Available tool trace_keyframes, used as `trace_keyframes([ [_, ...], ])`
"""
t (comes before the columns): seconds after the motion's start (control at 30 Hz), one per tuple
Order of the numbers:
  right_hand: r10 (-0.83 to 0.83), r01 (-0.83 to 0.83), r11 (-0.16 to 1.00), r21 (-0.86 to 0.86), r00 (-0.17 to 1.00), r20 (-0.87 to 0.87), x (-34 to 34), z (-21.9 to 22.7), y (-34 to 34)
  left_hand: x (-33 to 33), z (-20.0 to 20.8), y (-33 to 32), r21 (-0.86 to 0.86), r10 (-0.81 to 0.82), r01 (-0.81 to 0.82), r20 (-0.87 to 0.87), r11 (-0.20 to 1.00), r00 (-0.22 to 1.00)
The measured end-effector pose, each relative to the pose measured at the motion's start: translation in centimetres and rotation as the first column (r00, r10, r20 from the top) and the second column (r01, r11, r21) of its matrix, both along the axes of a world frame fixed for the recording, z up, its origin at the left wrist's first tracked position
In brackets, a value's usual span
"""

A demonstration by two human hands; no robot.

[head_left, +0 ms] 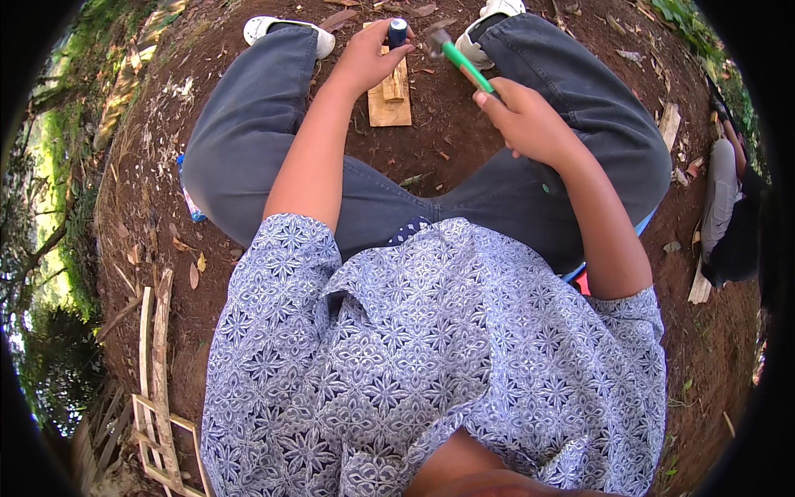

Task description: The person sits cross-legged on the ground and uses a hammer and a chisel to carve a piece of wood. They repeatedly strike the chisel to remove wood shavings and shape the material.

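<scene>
The right hand [524, 120] is wrapped around the lower part of a hammer [465, 66], thumb laid along the green handle, with the metal head raised just to the right of a dark blue cylinder [397, 35] and apart from it. The left hand [368, 60] is curled about that cylinder, thumb on the near side, pinching it upright over the far part of a wood strip [394, 86]; whether its base rests on the wood is hard to tell from above. The strip lies on a wider board [389, 115] on the bare soil [431, 153], between the two shoes [502, 7]. The hammer should be heavy at the head and light in the handle, stiff throughout, so a hold low on the grip suits a swing, and a higher one gives finer control. The cylinder looks light, hard and smooth, likely to slip or roll if let go; it is best taken round its sides, fingers below the pale top. The wood looks stiff and dry, and the thin strip might split.
</scene>
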State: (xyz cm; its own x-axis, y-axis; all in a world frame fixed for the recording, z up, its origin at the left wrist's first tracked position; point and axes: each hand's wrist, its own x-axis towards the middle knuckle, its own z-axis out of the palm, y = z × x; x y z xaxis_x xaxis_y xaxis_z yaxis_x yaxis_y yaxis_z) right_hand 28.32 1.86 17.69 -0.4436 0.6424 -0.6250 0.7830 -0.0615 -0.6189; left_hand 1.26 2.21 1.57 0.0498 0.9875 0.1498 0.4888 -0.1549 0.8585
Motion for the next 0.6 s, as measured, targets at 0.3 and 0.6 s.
trace_keyframes([
  [0.3, -0.097, 0.316, 0.903, 0.291, 0.811, -0.578, -4.3, 1.1, -2.8, -0.2, 0.5, -0.5, -0.016, 0.011, -0.011, -0.045, 1.000, 0.999],
  [0.6, -0.172, 0.394, 0.903, 0.172, 0.699, -0.694, -6.0, 4.8, -3.1, 0.0, 1.1, -0.9, -0.051, 0.042, -0.043, -0.011, 0.998, 0.999],
])
